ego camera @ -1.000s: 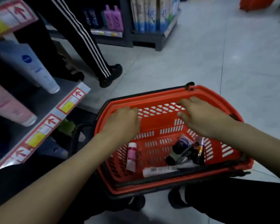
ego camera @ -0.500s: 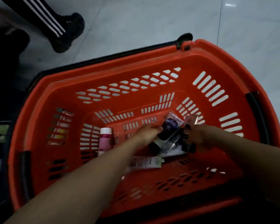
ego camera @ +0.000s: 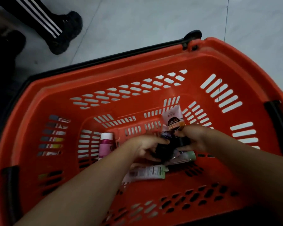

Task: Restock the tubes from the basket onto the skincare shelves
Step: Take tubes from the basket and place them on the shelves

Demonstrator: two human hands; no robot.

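The orange basket (ego camera: 137, 64) sits on the floor below me, and both of my hands are inside it. My left hand (ego camera: 144, 148) curls round a dark tube (ego camera: 164, 151) at the bottom. My right hand (ego camera: 197, 139) grips the black cap end of a pale pink tube (ego camera: 172, 117) with an orange label, which stands tilted upward. A pink tube with a white cap (ego camera: 105, 145) lies to the left. Under my left wrist lies a white tube with green print (ego camera: 148, 172), and a green-capped tube (ego camera: 189, 156) lies below my right hand.
Another person's leg in black trousers with white stripes and a black shoe (ego camera: 65, 32) stands on the pale tiled floor (ego camera: 153, 18) at the upper left. The basket's black handle (ego camera: 121, 54) lies folded along its far rim.
My hands went from the basket's rim down to the tubes. Since half a second ago, my left hand has closed on the dark tube and my right has raised the pale pink tube.
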